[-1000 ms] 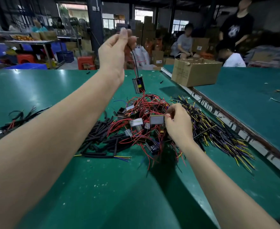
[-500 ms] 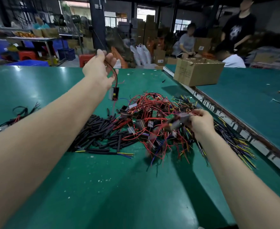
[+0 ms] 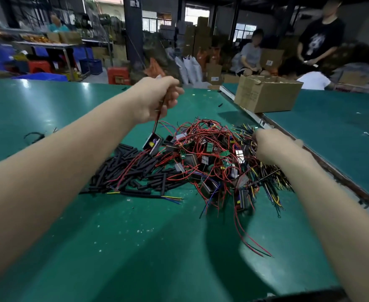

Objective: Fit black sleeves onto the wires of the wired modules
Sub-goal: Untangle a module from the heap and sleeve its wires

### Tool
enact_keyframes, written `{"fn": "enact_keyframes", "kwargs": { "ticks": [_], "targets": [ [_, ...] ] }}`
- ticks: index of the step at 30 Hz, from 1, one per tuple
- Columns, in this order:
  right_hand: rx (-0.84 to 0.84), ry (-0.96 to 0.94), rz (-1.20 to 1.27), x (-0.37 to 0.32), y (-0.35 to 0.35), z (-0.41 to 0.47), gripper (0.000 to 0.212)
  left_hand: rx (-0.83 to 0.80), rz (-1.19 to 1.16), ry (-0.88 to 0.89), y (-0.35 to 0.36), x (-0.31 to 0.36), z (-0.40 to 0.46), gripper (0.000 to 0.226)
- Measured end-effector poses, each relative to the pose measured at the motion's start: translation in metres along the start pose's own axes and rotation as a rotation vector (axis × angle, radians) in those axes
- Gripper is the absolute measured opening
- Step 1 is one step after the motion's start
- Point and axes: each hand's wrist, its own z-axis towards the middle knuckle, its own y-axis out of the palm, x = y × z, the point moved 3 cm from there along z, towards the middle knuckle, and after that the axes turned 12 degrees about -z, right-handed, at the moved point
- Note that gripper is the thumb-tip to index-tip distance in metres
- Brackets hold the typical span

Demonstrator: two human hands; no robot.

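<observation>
My left hand (image 3: 157, 98) is closed on the wires of one small black module (image 3: 152, 143), which hangs below it and touches down at the far edge of the pile of black sleeves (image 3: 133, 171). A tangle of wired modules (image 3: 209, 158) with red wires lies in the middle of the green table. My right hand (image 3: 272, 147) is closed in the right side of that tangle, next to a heap of yellow and dark wires (image 3: 268, 177). What it grips is hidden by the hand.
An open cardboard box (image 3: 266, 94) stands at the back right by a metal rail (image 3: 253, 115) dividing two green tables. A few sleeved pieces (image 3: 34, 136) lie far left. People sit and stand behind the tables among boxes and crates.
My left hand has come down and moved right, lowering its module from the air onto the sleeve pile. My right hand has shifted right into the wire heap.
</observation>
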Motion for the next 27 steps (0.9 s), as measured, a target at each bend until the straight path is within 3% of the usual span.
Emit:
{"fn": "enact_keyframes", "kwargs": {
  "ticks": [3,8,13,17,20,24,27],
  "targets": [
    [0.064,-0.221,0.195,-0.026,-0.009,-0.007,0.053,-0.04,0.278,0.056,-0.001,0.002,-0.009,0.028],
    [0.047,-0.593,0.7,-0.074,-0.006,-0.03,0.072,-0.162,0.249,0.086,-0.009,0.011,-0.028,0.032],
    [0.074,-0.644,1.017,-0.104,0.001,-0.04,0.065,-0.348,0.107,0.058,-0.03,0.015,-0.044,0.036],
    [-0.068,-0.646,1.4,-0.121,-0.001,-0.049,0.026,-0.425,0.119,0.005,-0.043,0.001,-0.048,0.031],
    [-0.12,-0.633,1.452,-0.131,0.004,-0.055,0.026,-0.503,0.157,-0.07,-0.047,-0.018,-0.053,0.03],
    [0.006,-0.628,1.441,-0.134,0.02,-0.058,0.005,-0.808,0.287,-0.175,-0.045,-0.045,-0.069,0.031],
    [0.045,-0.532,1.605,-0.125,0.036,-0.056,0.014,-0.859,0.503,-0.297,-0.047,-0.056,-0.066,0.046]
  ]
}}
